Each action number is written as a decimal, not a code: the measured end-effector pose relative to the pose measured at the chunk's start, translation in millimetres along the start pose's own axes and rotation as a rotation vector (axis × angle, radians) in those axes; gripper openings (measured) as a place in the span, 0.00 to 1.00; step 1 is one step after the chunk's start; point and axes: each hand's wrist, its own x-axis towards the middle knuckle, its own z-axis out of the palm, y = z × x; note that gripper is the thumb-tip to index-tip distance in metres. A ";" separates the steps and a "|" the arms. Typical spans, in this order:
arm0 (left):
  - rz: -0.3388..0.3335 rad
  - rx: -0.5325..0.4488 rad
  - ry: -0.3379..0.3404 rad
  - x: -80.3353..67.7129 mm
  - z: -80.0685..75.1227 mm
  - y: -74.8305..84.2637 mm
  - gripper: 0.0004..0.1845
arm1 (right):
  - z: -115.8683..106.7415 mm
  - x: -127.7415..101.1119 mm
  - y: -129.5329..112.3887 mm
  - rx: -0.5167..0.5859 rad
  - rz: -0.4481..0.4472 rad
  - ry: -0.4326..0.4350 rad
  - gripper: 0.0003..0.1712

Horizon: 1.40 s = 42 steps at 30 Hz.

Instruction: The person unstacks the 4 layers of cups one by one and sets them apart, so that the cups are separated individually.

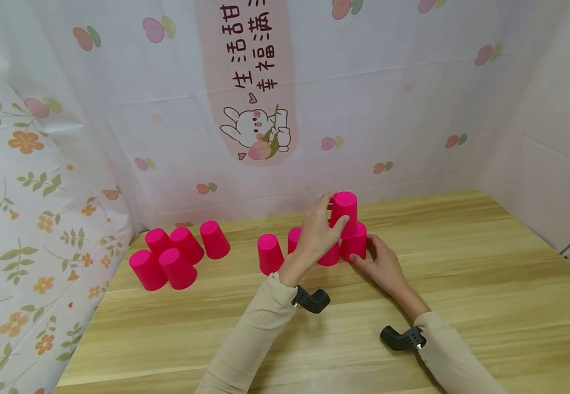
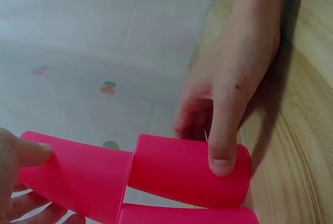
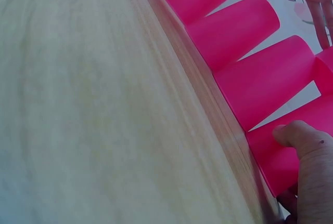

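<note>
My left hand point(image 1: 320, 230) grips an upturned pink cup point(image 1: 345, 209), fingers behind it and thumb on its near side. That cup sits at the right end of a row, its rim at the bases of two lower cups. My right hand point(image 1: 382, 266) holds the rightmost lower cup point(image 1: 355, 247) low on its sides, its thumb point(image 2: 222, 156) on the near wall. Beside it stands another lower cup point(image 3: 265, 82), touching or nearly so. Leftward the row continues with more upturned cups point(image 1: 270, 254), partly hidden behind my left hand and wrist in the head view.
On the wooden table point(image 1: 344, 339), a cluster of several upturned pink cups point(image 1: 178, 268) stands at the left, with one cup point(image 1: 214, 239) just right of it. A printed white cloth point(image 1: 363, 109) hangs behind the table. Each wrist bears a black mount point(image 1: 312, 300).
</note>
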 end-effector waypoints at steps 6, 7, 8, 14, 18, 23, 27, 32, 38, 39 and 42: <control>0.029 -0.007 0.019 -0.8 -2.0 1.1 0.32 | -0.5 0.7 0.7 0.008 0.009 -0.008 0.34; 0.033 -0.007 0.024 -1.0 -2.9 1.4 0.32 | -0.7 0.9 0.6 0.010 0.010 -0.010 0.34; 0.036 -0.007 0.028 -1.1 -3.9 1.8 0.32 | -0.9 1.0 0.4 0.008 0.010 -0.011 0.34; 0.058 -0.025 0.041 -2.7 -8.5 2.4 0.31 | -1.3 1.2 0.5 -0.010 0.012 -0.014 0.35; 0.068 -0.058 0.066 -5.2 -12.3 3.1 0.30 | -1.2 1.0 0.6 -0.007 0.017 -0.017 0.35; 0.068 -0.059 0.077 -7.4 -20.0 5.9 0.30 | -0.9 0.5 0.0 0.014 0.023 -0.028 0.35; 0.077 -0.070 0.077 -6.6 -27.1 9.0 0.31 | -1.2 1.0 0.6 0.029 0.007 -0.017 0.34; 0.082 -0.079 0.080 -7.7 -35.1 11.1 0.31 | -1.1 1.1 1.4 0.025 -0.007 -0.006 0.34; 0.087 -0.064 0.089 -11.8 -44.6 10.5 0.31 | -0.2 0.9 1.5 0.022 0.002 -0.017 0.34; 0.084 -0.061 0.090 -12.7 -46.5 10.2 0.31 | 0.0 1.0 1.5 0.021 0.006 -0.020 0.34; 0.076 -0.054 0.097 -15.4 -52.6 9.3 0.31 | 0.7 1.7 1.9 0.017 0.018 -0.023 0.34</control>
